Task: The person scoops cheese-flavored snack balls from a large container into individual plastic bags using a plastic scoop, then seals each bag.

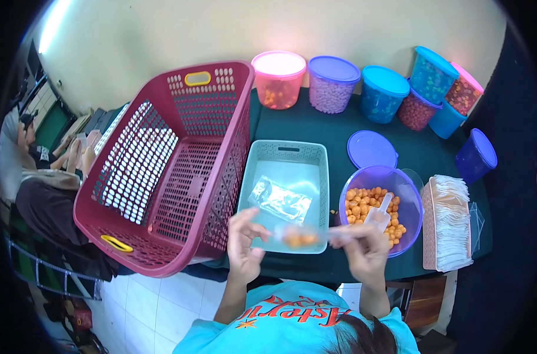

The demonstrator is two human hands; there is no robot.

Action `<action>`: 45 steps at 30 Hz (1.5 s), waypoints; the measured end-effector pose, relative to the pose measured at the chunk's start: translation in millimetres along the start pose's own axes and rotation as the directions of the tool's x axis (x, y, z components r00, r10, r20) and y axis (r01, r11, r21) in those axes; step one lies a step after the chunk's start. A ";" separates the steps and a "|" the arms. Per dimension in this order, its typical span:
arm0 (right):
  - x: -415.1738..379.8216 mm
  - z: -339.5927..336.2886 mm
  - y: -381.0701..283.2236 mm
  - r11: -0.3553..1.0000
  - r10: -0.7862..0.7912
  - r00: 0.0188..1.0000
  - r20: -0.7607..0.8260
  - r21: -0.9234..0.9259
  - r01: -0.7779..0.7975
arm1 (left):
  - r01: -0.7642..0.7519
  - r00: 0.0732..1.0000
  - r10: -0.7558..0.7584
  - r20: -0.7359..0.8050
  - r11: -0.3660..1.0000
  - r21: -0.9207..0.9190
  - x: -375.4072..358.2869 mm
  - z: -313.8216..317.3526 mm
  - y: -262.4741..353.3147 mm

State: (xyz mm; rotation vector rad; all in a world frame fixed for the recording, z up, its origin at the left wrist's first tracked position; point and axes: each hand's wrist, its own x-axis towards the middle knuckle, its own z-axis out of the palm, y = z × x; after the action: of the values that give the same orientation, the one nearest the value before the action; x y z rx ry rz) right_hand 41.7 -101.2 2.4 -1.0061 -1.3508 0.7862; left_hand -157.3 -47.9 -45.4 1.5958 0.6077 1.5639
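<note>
A small clear plastic bag [300,238] with orange snack balls inside stretches sideways over the near edge of a pale green tray [324,177], blurred by motion. My right hand [366,251] pinches the bag's right end with closed fingers. At its left end, my left hand [245,245] has its fingers apart, fingertips close by the plastic. Flat clear bags [280,199] lie in the tray. Right of it, an uncovered purple tub [414,218] contains orange snack balls [360,203] and a clear scoop [379,216].
A large maroon basket [242,147] stands at left. Lidded tubs line the back, including a pink one [278,88] and a purple one [333,88]. A purple lid [371,149] lies behind the open tub. White packets [451,221] fill a pink basket [429,236]. Another person [50,183] sits far left.
</note>
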 end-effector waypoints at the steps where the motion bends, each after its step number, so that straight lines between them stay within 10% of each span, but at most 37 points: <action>1: 7.6 0.2 -2.7 0.983 -0.176 0.972 -0.158 0.026 0.182 | -0.016 0.992 -0.003 -0.125 0.989 -0.147 1.6 1.6 -7.9; 6: 64.9 41.9 -32.4 0.740 -0.672 0.738 -0.060 -0.075 0.668 | 0.178 0.941 -0.194 -0.277 0.981 -0.083 -13.4 -9.9 -38.9; 10: 91.3 103.5 -28.1 0.802 -0.552 0.767 0.327 -0.046 0.596 | 0.146 0.961 -0.139 -0.240 0.989 0.010 -4.9 5.2 -17.9; 14: 86.2 104.4 -1.1 0.813 -0.448 0.776 0.444 -0.158 0.560 | 0.259 0.966 -0.259 0.024 0.966 -0.007 -23.3 -4.1 -37.4; 17: 73.1 68.9 4.9 0.819 -0.382 0.794 0.473 -0.224 0.528 | 0.365 0.922 -0.373 -0.101 0.927 -0.086 -28.5 9.8 -30.8; 21: 45.2 -0.1 -2.8 0.901 -0.285 0.881 0.377 -0.209 0.381 | 0.471 0.882 -0.470 0.038 0.878 -0.081 -31.1 12.0 -44.6; 25: 14.7 -70.0 -11.0 0.939 -0.197 0.973 -0.119 -0.307 0.152 | 0.492 0.858 -0.478 0.187 0.870 -0.032 -21.3 22.9 -47.9; 31: 1.8 -240.3 64.2 0.816 -0.208 0.560 -0.802 -0.458 -0.353 | 0.443 0.844 -0.431 0.319 0.896 0.038 -12.6 39.9 -55.3; 34: -16.0 -309.7 111.4 0.592 -0.222 0.576 -0.787 -0.578 -0.562 | 0.446 0.850 -0.425 0.312 0.895 0.005 -15.7 53.6 -54.8; 36: -28.5 -316.5 130.7 0.022 -0.181 0.736 -0.653 -0.750 -0.661 | 0.483 0.836 -0.452 0.310 0.875 -0.027 -18.7 60.9 -53.6; 45: -37.1 -314.1 149.7 -0.015 -0.063 0.766 -0.640 -0.766 -0.642 | 0.382 0.807 -0.381 0.450 0.919 0.093 -13.6 56.9 -55.4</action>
State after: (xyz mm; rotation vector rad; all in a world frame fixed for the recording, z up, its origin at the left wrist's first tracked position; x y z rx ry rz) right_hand 364.4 -115.1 -132.2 -2.5688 -1.0118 -0.4346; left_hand -92.9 -39.6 -93.0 1.6426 0.6113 0.8435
